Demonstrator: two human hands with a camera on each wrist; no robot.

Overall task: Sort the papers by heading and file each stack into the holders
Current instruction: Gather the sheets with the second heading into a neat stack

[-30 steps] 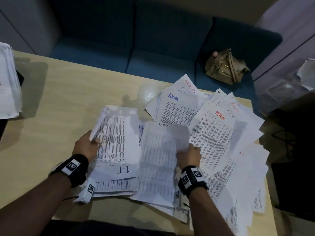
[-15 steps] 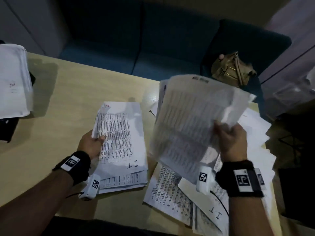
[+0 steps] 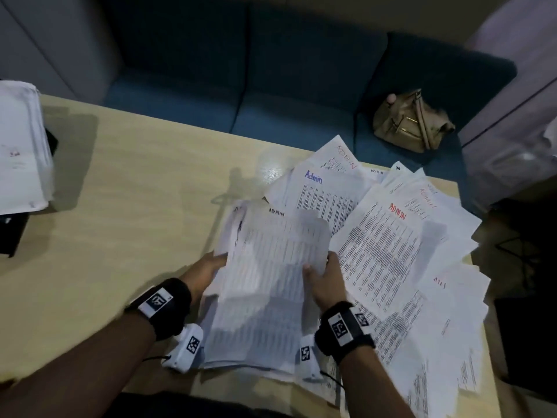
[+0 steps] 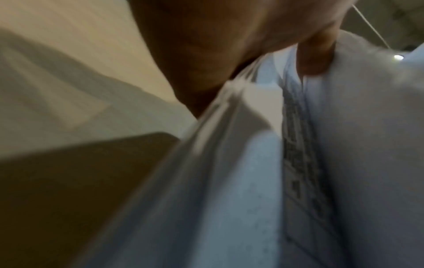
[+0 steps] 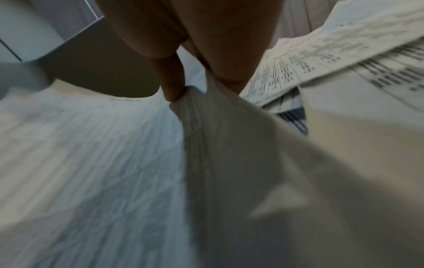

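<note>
both hands on one stack of papers

i see my left hand (image 3: 202,271) and my right hand (image 3: 327,280) on opposite side edges of a stack of papers (image 3: 268,285) that sits between them, over the near edge of the table (image 3: 135,188); the top sheet is blurred, a table of small print, heading not readable from here; in the left wrist view the left thumb (image 4: 315,54) lies on top of the sheets and the rest of the hand is under the layered edge, so it grips the stack; in the right wrist view the right fingers (image 5: 171,79) pinch a thick bundle of sheet edges, closed around it.

to the right of my right hand and beyond both hands, the loose sheets (image 3: 391,236) are fanned out and overlapping; several carry "admin" headings in red and blue, facing various ways; the stack overlaps their nearest edge.

far off to the left of my left hand, another pile of paper (image 3: 21,149) lies at the table's edge on something dark; i cannot tell what it is.

beyond the table, a blue sofa (image 3: 271,86); on its seat, past my right hand, a tan bag (image 3: 410,122).
</note>
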